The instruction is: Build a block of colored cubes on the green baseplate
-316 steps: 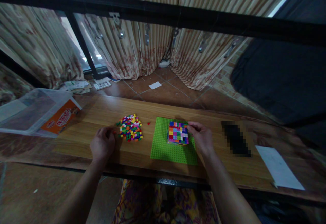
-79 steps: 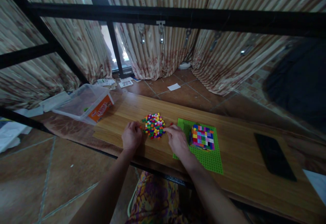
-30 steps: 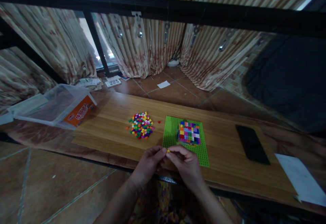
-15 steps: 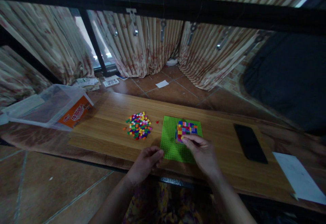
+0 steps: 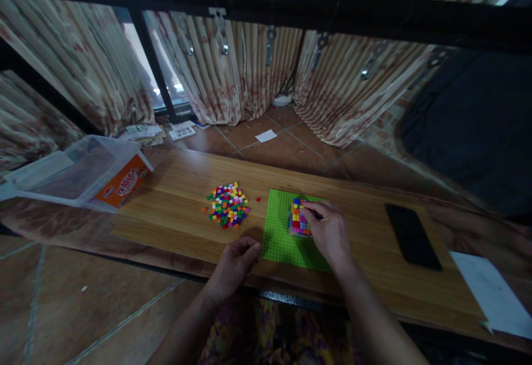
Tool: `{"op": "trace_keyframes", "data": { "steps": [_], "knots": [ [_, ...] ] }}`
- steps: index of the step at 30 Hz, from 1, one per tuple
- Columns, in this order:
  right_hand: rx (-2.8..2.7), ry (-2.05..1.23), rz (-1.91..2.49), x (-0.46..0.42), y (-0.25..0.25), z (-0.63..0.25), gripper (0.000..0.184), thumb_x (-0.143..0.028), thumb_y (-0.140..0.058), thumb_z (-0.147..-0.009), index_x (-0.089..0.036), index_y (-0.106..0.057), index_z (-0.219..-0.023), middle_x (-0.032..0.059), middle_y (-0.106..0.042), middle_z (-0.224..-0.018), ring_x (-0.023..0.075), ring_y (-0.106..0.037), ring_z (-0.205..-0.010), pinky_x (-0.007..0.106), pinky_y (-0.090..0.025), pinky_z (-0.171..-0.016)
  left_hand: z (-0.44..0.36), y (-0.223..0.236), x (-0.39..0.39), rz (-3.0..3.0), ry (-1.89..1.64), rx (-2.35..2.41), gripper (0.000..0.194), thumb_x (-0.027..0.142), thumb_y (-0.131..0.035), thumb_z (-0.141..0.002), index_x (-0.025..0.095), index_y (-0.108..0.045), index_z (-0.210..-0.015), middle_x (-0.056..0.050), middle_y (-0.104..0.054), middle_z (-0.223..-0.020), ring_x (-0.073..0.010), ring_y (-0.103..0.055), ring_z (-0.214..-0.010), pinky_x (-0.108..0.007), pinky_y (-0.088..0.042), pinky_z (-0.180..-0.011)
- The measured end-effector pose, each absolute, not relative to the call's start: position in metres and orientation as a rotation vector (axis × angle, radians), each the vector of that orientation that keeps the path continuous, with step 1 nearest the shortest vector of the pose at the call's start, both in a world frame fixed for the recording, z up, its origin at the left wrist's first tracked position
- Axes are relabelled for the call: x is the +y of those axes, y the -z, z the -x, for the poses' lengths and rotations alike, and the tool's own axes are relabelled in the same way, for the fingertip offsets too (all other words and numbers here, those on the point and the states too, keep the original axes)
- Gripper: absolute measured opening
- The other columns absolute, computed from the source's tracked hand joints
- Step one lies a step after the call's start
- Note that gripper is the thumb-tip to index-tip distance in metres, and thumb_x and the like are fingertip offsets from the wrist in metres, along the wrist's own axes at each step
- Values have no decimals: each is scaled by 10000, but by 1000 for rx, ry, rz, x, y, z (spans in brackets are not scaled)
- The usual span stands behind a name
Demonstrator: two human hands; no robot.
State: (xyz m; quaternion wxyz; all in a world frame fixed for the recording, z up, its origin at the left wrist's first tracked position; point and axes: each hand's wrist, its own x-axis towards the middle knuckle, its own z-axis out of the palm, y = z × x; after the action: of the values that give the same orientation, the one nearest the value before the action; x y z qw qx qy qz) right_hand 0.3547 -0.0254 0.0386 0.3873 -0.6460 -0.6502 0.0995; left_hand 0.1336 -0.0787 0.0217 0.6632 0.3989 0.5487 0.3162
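A green studded baseplate (image 5: 277, 237) lies on the wooden table, bearing a block of multicoloured toy bricks (image 5: 297, 222) built close together. Over the block's top, my right hand (image 5: 328, 226) has its fingers pinched at the upper surface and hides the right part of it. Whatever those fingertips hold, if anything, I cannot make out. My left hand (image 5: 236, 262) rests by the baseplate's lower left corner with its fingers curled together; their inside is hidden. Left of the plate is a pile of loose coloured bricks (image 5: 228, 205), and a single red brick (image 5: 258, 199) lies between them.
A clear plastic box (image 5: 83, 171) with an orange label stands at the table's left end. Toward the right lie a black phone-like slab (image 5: 413, 236) and white paper (image 5: 490, 293). A dark metal bar (image 5: 266, 2) crosses above, before striped curtains (image 5: 233, 77).
My right hand has shifted up from the block's front edge to its far upper part. The left hand has moved slightly leftward. The camera view has tilted a little.
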Motion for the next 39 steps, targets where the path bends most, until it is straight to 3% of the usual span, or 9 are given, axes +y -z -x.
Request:
{"op": "trace_keyframes", "data": {
  "steps": [39],
  "knots": [
    [-1529,-343,1705,-26,-40,-357,235,-394,-565,-820,-223,-726,-836,49,-729,-820,196,-651,-730,318,-494,-710,-134,-22,-79,-925,-711,1229,410,573,-605,-716,171,-527,-699,50,-482,-549,-51,-367,-447,-193,-278,-434]
  ]
}}
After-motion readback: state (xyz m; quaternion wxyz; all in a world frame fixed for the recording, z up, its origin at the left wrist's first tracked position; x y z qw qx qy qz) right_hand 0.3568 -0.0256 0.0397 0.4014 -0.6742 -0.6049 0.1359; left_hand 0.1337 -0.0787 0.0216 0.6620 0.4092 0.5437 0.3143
